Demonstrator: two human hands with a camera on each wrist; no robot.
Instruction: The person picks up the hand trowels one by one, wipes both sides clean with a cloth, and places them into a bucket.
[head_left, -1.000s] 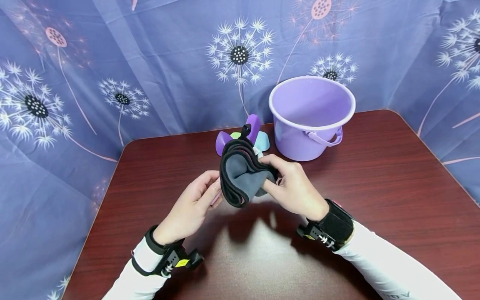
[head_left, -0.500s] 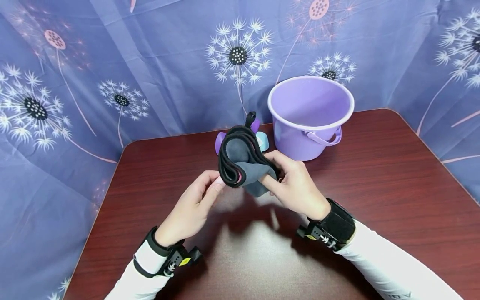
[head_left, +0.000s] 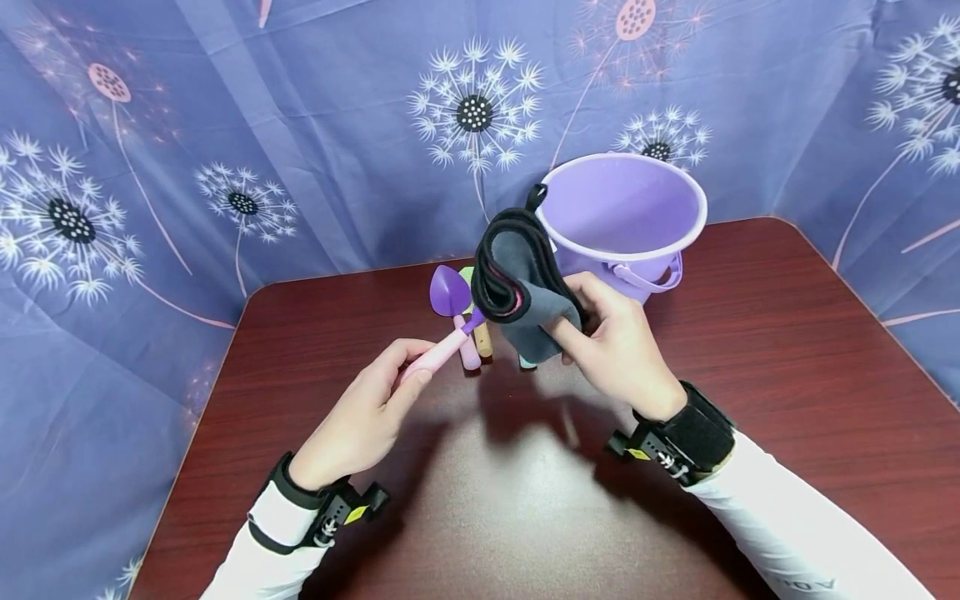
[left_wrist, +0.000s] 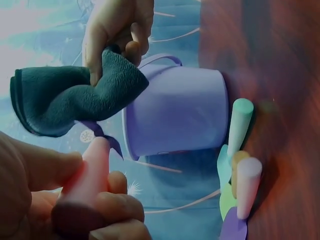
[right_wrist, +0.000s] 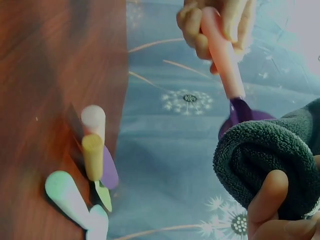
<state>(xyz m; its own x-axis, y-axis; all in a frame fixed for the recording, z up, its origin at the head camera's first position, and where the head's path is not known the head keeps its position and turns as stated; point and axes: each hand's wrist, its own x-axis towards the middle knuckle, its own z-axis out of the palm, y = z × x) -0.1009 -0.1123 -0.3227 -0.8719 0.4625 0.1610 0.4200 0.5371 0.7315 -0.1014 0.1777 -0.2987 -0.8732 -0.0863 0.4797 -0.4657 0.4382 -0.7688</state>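
Observation:
My left hand (head_left: 360, 417) grips the pink handle (head_left: 437, 355) of a purple garden trowel, thumb against its side. The trowel's purple head lies mostly hidden behind a folded dark grey cloth (head_left: 538, 329) with black edging; a bit of the head (right_wrist: 241, 111) shows in the right wrist view. My right hand (head_left: 618, 354) pinches the cloth between thumb and fingers, holding it above the table in front of the bucket. Whether cloth and trowel head touch is hard to tell.
The purple bucket (head_left: 585, 265) stands at the back of the table (head_left: 787, 333). Left of it lie a purple trowel (head_left: 448, 292), a green tool with a tan handle (head_left: 483, 340) and a light blue tool with a mint handle (left_wrist: 241, 122). A patterned curtain (head_left: 337, 167) hangs behind.
The cloth and my right hand have moved up and right, towards the bucket. My left hand has drawn slightly left and down, and the trowel's pink handle and neck have come into sight.

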